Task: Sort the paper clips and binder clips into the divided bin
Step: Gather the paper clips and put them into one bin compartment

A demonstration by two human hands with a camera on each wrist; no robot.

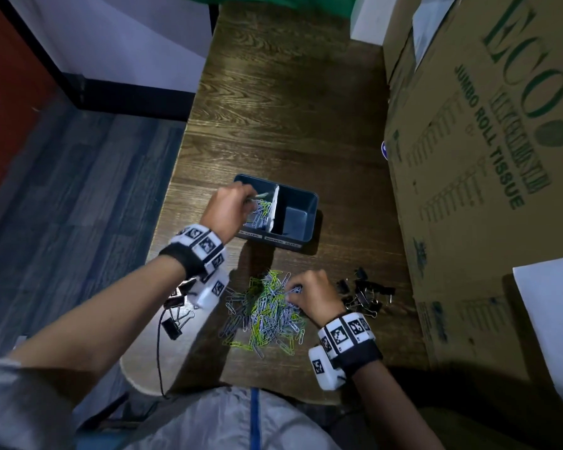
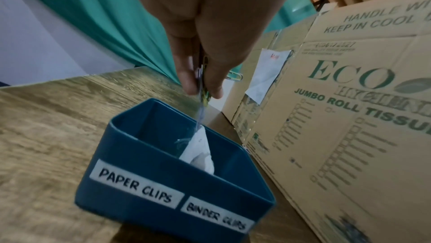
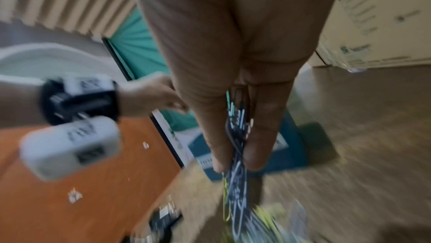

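A blue divided bin (image 1: 309,209) (image 2: 144,158) stands on the wooden table, with a white divider (image 1: 273,206) (image 2: 198,147) and front labels "PAPER CLIPS" and "BINDER CLIPS". My left hand (image 1: 237,203) (image 2: 203,88) hovers over the left compartment and pinches a few paper clips (image 2: 203,92). More paper clips (image 1: 257,212) lie inside that compartment. My right hand (image 1: 298,292) (image 3: 235,162) pinches a bunch of paper clips (image 3: 238,154) at the top of the loose pile (image 1: 267,313). Black binder clips lie right (image 1: 364,293) and left (image 1: 176,306) of the pile.
A large cardboard box (image 1: 488,157) printed "ECO JUMBO ROLL TISSUE" walls off the table's right side. The table's left edge (image 1: 173,177) drops to a grey floor. A thin black cable (image 1: 159,352) hangs off the near left edge.
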